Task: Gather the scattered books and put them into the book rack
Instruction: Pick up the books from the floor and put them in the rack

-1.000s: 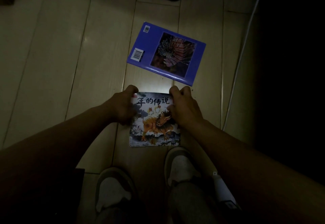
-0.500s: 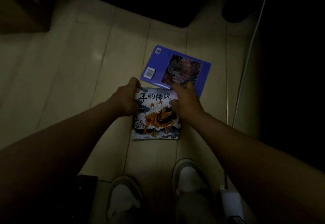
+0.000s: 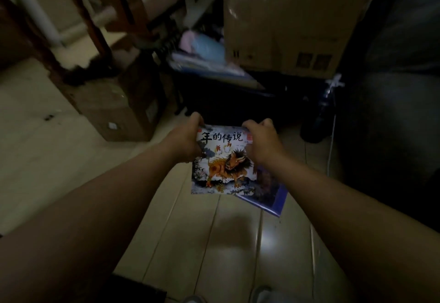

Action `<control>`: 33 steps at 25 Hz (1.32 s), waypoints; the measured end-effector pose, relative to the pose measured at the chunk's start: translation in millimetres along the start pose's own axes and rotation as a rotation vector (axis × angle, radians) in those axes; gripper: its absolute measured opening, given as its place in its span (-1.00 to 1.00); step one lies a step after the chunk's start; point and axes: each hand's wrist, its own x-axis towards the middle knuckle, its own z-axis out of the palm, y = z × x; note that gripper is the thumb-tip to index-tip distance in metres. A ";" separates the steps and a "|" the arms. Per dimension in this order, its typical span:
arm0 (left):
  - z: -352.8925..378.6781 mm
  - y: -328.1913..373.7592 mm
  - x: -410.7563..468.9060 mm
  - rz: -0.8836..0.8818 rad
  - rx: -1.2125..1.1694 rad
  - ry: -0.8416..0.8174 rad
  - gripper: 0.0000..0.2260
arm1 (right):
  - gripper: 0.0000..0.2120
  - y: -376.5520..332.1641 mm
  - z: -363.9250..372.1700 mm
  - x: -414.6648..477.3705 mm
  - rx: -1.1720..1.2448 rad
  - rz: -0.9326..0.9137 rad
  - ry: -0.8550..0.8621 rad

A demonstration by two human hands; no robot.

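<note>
I hold a picture book [image 3: 223,167] with an orange horned beast and black Chinese characters on its cover, above the tiled floor. My left hand [image 3: 184,142] grips its upper left corner and my right hand [image 3: 262,144] grips its upper right corner, fingers curled over the top edge. A blue book [image 3: 271,193] lies directly under it and sticks out at the lower right. I cannot tell which hand bears the blue book. No book rack is plainly recognisable in the dim room.
A small cardboard box [image 3: 114,110] stands on the floor to the left. A large cardboard box [image 3: 285,22] rests on a dark low container [image 3: 226,102] with bluish items ahead. A dark bottle [image 3: 316,124] and white cable [image 3: 331,145] are right.
Both hands slid the picture book onto the blue book and lifted it. The view has swung up from the floor to the boxes ahead.
</note>
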 end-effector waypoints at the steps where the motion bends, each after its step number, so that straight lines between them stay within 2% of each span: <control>1: -19.1 7.8 -11.8 0.002 0.002 0.030 -0.44 | -0.51 -15.4 -15.6 -4.8 -0.003 -0.025 0.014; 5: -96.0 36.8 -69.3 -0.011 -0.006 0.138 -0.43 | -0.44 -83.2 -81.0 -36.6 -0.006 -0.145 0.037; 12: -229.9 85.0 -186.2 0.050 0.001 0.357 -0.47 | -0.49 -208.5 -184.0 -95.4 -0.068 -0.348 0.183; 17: -309.9 81.1 -270.6 0.028 0.033 0.508 -0.48 | -0.56 -310.7 -224.1 -140.2 -0.103 -0.465 0.261; 21: -365.6 58.9 -351.0 -0.017 0.074 0.611 -0.51 | -0.56 -395.4 -226.7 -176.2 -0.077 -0.568 0.282; 25: -409.0 17.7 -434.4 -0.121 0.159 0.722 -0.51 | -0.51 -480.6 -204.9 -210.7 -0.002 -0.708 0.232; 31: -436.6 -37.8 -535.1 -0.247 0.157 0.856 -0.49 | -0.58 -580.6 -163.3 -265.6 0.073 -0.874 0.167; 33: -441.7 -56.4 -558.2 -0.306 0.158 0.890 -0.48 | -0.55 -604.8 -151.2 -279.6 0.064 -0.921 0.147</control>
